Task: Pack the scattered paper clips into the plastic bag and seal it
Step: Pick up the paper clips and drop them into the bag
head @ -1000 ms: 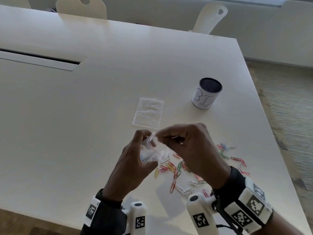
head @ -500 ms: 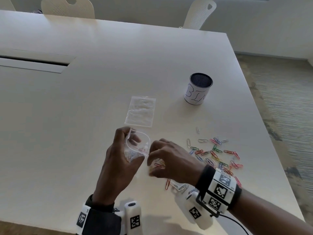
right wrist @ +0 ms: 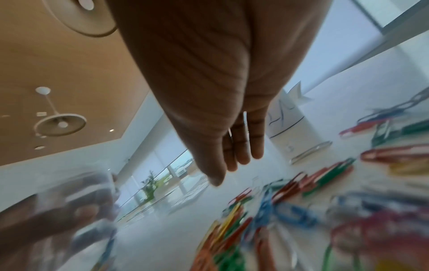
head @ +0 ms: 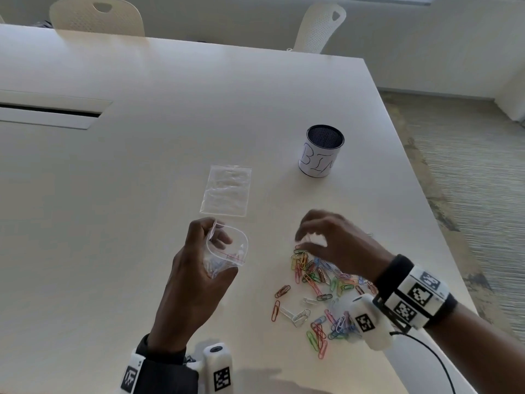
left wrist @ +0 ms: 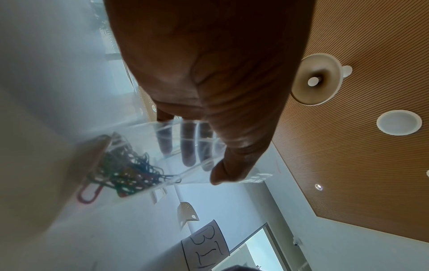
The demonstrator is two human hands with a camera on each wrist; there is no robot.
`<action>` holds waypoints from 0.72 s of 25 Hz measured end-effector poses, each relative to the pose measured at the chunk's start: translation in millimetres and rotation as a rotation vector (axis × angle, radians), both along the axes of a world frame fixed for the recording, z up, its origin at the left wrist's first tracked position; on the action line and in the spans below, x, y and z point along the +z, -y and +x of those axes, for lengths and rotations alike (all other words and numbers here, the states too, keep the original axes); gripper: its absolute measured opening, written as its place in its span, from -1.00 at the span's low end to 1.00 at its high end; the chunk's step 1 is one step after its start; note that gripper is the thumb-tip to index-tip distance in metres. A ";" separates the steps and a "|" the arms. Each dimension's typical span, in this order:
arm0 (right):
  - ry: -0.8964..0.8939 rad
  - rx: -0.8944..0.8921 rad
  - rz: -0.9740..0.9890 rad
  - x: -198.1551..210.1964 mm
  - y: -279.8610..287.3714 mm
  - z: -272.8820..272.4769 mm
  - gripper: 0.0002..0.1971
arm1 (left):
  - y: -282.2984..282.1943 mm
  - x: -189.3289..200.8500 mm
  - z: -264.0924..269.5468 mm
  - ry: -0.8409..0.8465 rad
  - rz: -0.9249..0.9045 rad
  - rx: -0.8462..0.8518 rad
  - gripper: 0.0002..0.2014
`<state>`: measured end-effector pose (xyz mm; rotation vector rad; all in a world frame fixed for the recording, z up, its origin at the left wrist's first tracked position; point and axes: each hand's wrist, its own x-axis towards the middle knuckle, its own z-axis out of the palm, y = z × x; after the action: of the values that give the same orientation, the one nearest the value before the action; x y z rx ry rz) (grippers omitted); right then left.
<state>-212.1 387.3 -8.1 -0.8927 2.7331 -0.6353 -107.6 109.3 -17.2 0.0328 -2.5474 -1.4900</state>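
Observation:
My left hand point(head: 199, 268) holds a small clear zip bag point(head: 227, 251) above the table, its mouth spread wide; the thumb pinches the rim. Several coloured paper clips point(left wrist: 130, 172) lie in the bag's bottom in the left wrist view. To the right, my right hand point(head: 329, 245) hovers over a heap of coloured paper clips point(head: 318, 280) on the white table point(head: 142, 166), fingers straight and loosely spread, holding nothing. The right wrist view shows those fingers point(right wrist: 241, 146) extended above the blurred paper clips point(right wrist: 301, 192).
A second flat clear bag point(head: 227, 191) lies just beyond the held one. A mesh cup with a paper label point(head: 321, 155) stands farther back right. The table's right edge point(head: 443, 237) runs close to the clips. Two chairs point(head: 96, 18) stand at the far side.
My right hand left the bag's mouth and swung right, over the clip heap. The left hand keeps the bag open, nearly in place.

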 end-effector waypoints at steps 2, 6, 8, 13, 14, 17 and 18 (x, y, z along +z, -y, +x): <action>-0.091 -0.158 0.005 -1.9 -10.7 -13.7 -0.76 | -1.0 0.1 -0.5 0.008 -0.004 -0.011 -0.43; -0.034 -0.270 0.155 -9.7 -15.8 -20.8 -0.64 | -3.8 -0.3 -2.5 0.007 -0.010 -0.036 -0.43; -0.011 -0.224 0.151 -11.2 -8.2 -9.8 -0.69 | -5.9 -0.6 -3.1 0.010 -0.014 -0.038 -0.44; 0.132 -0.082 0.138 7.4 6.5 22.1 -0.67 | -8.7 -0.7 -2.4 0.020 -0.026 -0.054 -0.45; 0.136 -0.040 0.174 12.9 5.9 25.2 -0.59 | -8.8 -0.6 -2.6 0.021 -0.030 -0.056 -0.46; 0.088 0.049 0.336 19.0 2.5 30.0 -0.16 | -9.6 -0.5 -3.4 0.030 -0.030 -0.060 -0.46; 0.076 0.067 0.362 17.2 2.0 30.9 -0.10 | -9.8 -0.5 -3.5 0.029 -0.031 -0.062 -0.45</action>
<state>-181.2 385.3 9.1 -0.8449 2.6161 -0.1491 -111.1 119.1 -17.7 -0.0294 -2.6164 -1.4824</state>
